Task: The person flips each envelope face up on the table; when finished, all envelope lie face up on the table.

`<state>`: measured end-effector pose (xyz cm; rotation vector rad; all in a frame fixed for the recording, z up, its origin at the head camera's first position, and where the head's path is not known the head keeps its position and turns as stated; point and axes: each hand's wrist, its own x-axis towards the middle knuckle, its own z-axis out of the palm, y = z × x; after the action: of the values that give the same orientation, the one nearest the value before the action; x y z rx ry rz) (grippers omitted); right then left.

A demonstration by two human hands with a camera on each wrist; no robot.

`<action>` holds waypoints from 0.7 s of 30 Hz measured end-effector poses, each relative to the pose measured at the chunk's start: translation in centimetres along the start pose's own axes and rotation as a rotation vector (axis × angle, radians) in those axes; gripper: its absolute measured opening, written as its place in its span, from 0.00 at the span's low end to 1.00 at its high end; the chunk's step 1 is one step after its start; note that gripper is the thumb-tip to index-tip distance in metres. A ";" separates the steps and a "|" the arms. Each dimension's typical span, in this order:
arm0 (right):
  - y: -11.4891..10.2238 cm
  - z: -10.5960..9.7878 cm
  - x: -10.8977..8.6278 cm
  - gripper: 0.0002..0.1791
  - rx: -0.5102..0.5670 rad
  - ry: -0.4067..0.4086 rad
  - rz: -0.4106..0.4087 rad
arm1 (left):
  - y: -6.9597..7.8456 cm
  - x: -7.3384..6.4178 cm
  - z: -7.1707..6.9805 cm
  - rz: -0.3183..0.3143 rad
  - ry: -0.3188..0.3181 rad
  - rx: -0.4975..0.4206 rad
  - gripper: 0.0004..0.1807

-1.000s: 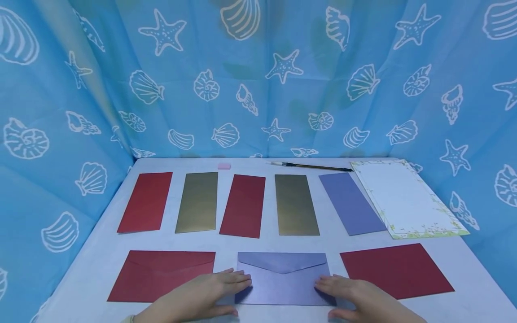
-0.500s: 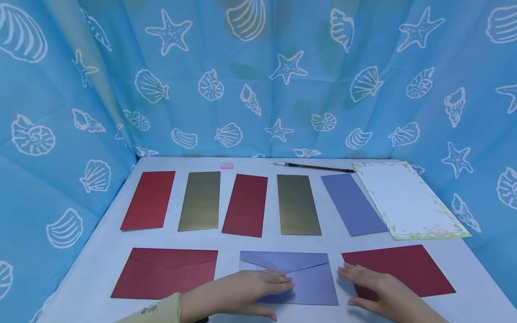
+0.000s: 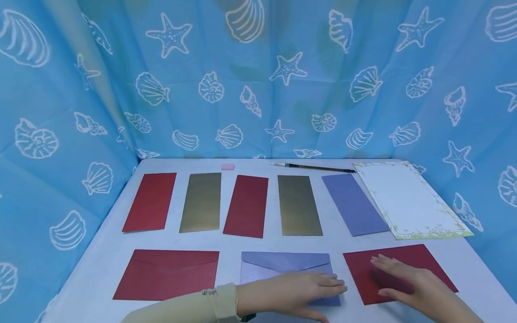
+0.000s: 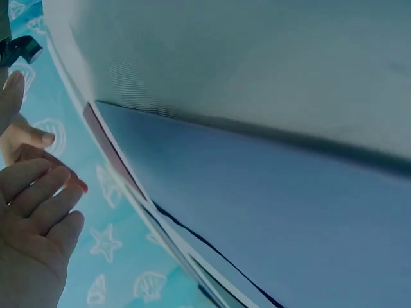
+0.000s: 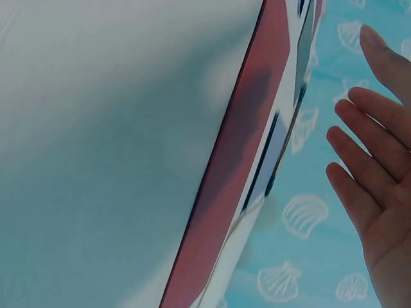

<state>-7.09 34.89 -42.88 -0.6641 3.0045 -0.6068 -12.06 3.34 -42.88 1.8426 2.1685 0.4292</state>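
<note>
In the head view my left hand (image 3: 296,290) reaches rightward over the purple envelope (image 3: 262,260), fingers straight and holding nothing. Its flap faces up, and the hand hides much of the front part. My right hand (image 3: 408,282) is above the red envelope (image 3: 359,264) at the front right, fingers extended, thumb apart, casting a shadow on it. The left wrist view shows the left hand (image 4: 35,224) raised over the purple envelope (image 4: 244,192), palm toward the camera. From the right wrist, the right hand (image 5: 379,167) appears with spread fingers beside the red envelope (image 5: 237,147).
Another red envelope (image 3: 169,273) lies at the front left. Behind stands a row of red (image 3: 149,202), gold (image 3: 202,202) and purple envelopes (image 3: 355,204), flat on the white table (image 3: 101,269). A pink eraser-like block (image 3: 227,167), a brush (image 3: 315,168) and bordered paper (image 3: 412,202) lie at the back.
Both hands have moved right: the left from the purple envelope's left edge to its right part, the right from its right edge to over the red envelope. The envelopes keep their places.
</note>
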 end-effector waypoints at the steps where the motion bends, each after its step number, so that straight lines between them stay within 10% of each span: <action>1: 0.3 -0.1 -0.2 0.39 -0.001 0.005 0.011 | 0.1 0.5 0.0 0.000 -0.004 0.006 0.38; 21: 8.0 -1.5 -2.9 0.38 -0.025 -0.081 0.342 | 0.5 8.9 1.2 -0.073 -0.166 0.162 0.41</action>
<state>-7.83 43.30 -44.64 -0.1603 2.9509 -0.5097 -12.55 12.27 -43.87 1.8005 2.2044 0.0842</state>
